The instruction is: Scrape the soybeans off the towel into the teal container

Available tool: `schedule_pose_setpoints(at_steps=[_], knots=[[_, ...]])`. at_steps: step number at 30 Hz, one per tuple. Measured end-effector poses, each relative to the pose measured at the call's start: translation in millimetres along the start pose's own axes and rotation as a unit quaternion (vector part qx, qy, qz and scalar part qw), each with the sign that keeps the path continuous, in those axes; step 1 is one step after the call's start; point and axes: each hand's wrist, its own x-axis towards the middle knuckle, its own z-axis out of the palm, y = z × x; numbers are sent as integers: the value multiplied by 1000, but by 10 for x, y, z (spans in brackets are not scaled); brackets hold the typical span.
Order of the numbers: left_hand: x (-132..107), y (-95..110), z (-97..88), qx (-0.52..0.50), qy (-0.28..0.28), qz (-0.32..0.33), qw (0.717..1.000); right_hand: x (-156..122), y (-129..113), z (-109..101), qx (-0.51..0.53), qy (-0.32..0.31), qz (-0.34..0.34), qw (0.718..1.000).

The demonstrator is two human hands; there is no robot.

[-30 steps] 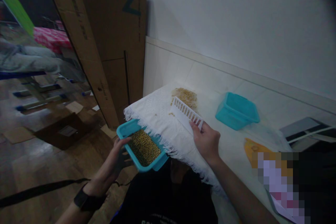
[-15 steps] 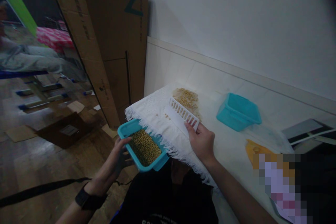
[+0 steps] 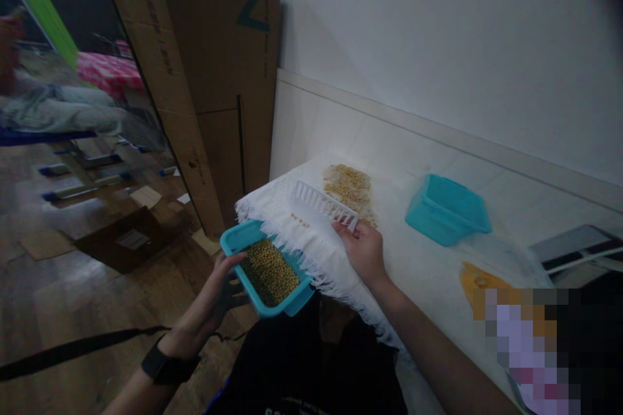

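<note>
From my end I see a tall cardboard box [image 3: 219, 65] standing at the left edge of the desk [image 3: 411, 282], whose far edge runs along the wall. A white cloth [image 3: 316, 253] covers the near left corner, its fringe hanging over the near edge. A second tub [image 3: 433, 220], blue and upright, sits on the desk right of the cloth. Just below the near edge, with fringe over its rim, is my bean tub [image 3: 246, 237], tilted. My left hand [image 3: 221, 285] grips it, thumb hooked over the rim and fingers spread along the outside. My right hand [image 3: 363, 249] pinches one end of a white slotted tray [image 3: 316, 204] over the cloth; I cannot tell whether it touches. Behind it lies a bean pile [image 3: 348, 185]; a few loose beans [image 3: 299, 220] lie on the near side.
</note>
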Motion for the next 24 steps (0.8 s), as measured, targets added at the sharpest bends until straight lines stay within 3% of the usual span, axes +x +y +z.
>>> schedule_pose_setpoints(at_steps=[6, 13, 24], knots=[[-33, 28, 47, 8, 15, -11, 1000, -8, -73, -52, 36, -33, 17, 999], [-68, 19, 73, 9, 7, -2, 1000, -187, -164, -65, 30, -38, 4, 999], [-69, 12, 66, 12, 3, -5, 1000, -200, -214, -49, 48, -30, 10, 998]])
